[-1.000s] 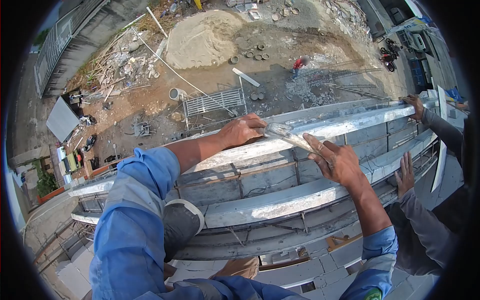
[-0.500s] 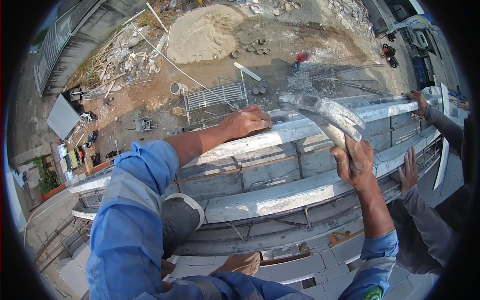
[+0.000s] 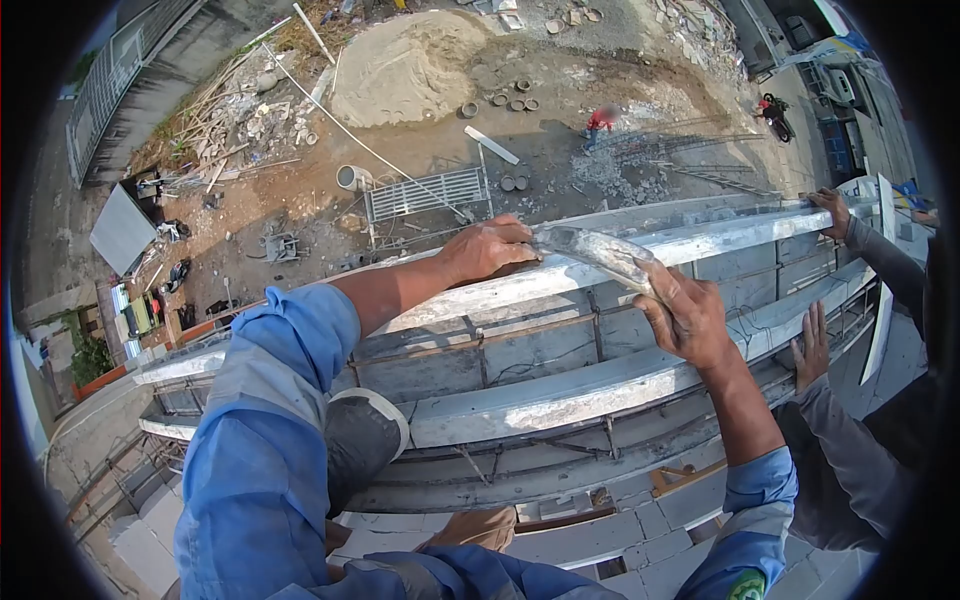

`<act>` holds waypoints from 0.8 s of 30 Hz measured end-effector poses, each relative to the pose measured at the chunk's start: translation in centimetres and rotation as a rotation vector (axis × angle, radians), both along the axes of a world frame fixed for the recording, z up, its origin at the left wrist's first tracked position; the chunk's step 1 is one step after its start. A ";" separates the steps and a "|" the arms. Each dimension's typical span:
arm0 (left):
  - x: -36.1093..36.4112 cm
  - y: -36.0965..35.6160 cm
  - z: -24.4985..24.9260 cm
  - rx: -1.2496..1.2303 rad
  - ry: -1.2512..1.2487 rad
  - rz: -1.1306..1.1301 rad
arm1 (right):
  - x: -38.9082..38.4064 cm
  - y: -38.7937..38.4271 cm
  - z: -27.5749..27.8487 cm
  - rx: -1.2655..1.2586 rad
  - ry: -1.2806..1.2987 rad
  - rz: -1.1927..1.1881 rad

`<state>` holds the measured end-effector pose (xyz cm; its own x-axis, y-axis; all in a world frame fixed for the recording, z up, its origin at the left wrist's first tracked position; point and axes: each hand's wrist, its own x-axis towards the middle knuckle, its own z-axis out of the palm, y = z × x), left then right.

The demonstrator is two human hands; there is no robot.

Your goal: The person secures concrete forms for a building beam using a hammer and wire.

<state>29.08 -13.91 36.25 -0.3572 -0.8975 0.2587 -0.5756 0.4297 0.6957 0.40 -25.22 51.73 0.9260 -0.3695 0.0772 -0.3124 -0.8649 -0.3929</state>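
Note:
My right hand [image 3: 692, 312] is closed around a worn, whitish claw hammer [image 3: 597, 250]. Its head is down near the top of the upper pale formwork beam [image 3: 590, 277], close beside the fingers of my left hand [image 3: 490, 248]. Those left fingers are pressed together on the beam's far edge. Whatever they pinch, if anything, is hidden. Below runs a second pale beam [image 3: 560, 398], with a shoe [image 3: 368, 432] at its left part.
A co-worker's hands rest on the beams at right: one hand [image 3: 832, 213] up high, another hand [image 3: 813, 345] lower. Thin rods [image 3: 597, 325] cross between the beams. Far below lie a sand pile [image 3: 405, 70], a metal frame [image 3: 428, 195] and a person in red [image 3: 600, 120].
The hammer has swung down and left, from raised above the upper beam to close beside my left fingers. My left hand stays nearly in place.

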 end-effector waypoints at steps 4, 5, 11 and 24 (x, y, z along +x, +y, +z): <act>-0.2 -0.5 -0.5 -0.075 -0.001 -0.002 | -0.2 -0.3 0.4 -0.002 0.396 -0.042; -0.1 -0.4 -0.5 -0.075 0.036 -0.016 | -0.4 0.0 0.4 0.073 0.140 -0.122; 0.1 -0.5 -0.8 -0.101 0.037 -0.008 | -0.4 -0.2 0.3 0.037 -0.448 -0.078; -1.1 -0.4 1.9 0.306 0.113 0.216 | -1.9 0.9 -0.2 0.089 -0.078 -0.275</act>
<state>27.99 -14.34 38.15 -0.1366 -0.9906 -0.0059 -0.5423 0.0698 0.8373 -1.49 -24.29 51.53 0.7825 -0.6146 0.0999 -0.4966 -0.7128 -0.4952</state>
